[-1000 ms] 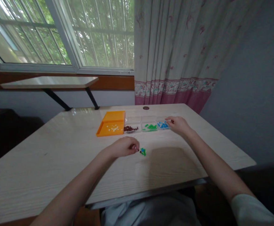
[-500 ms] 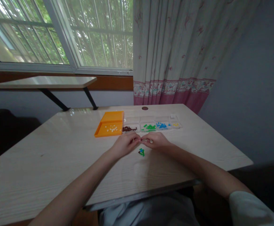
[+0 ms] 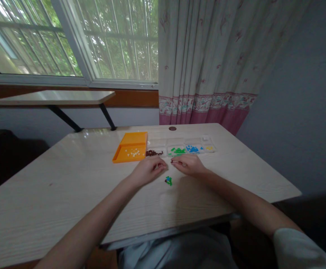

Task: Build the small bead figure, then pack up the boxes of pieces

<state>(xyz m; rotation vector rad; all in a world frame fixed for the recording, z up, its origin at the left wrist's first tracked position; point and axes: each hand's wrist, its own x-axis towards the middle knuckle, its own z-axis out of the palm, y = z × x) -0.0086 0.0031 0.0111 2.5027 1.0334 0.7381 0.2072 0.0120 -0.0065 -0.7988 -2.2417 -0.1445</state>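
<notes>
My left hand (image 3: pixel 147 171) rests on the wooden table (image 3: pixel 67 194) with its fingers curled into a pinch; whatever sits in them is too small to make out. My right hand (image 3: pixel 188 164) lies a short gap to its right, fingers pinched together and pointing left. A small cluster of green and dark beads (image 3: pixel 168 181) lies on the table just below the gap between both hands. Behind the hands stands a clear divided tray (image 3: pixel 185 142) holding dark red (image 3: pixel 153 152), green (image 3: pixel 178 151), blue (image 3: pixel 193 149) and yellow beads (image 3: pixel 209 148).
An orange tray (image 3: pixel 131 146) with white beads stands left of the clear tray. A round cable hole (image 3: pixel 172 128) sits near the table's far edge. A shelf (image 3: pixel 53 97) under the window and a curtain (image 3: pixel 208 63) are behind the table.
My right hand came back from the blue compartment to meet my left hand above the bead cluster. The two hands have since drawn slightly apart.
</notes>
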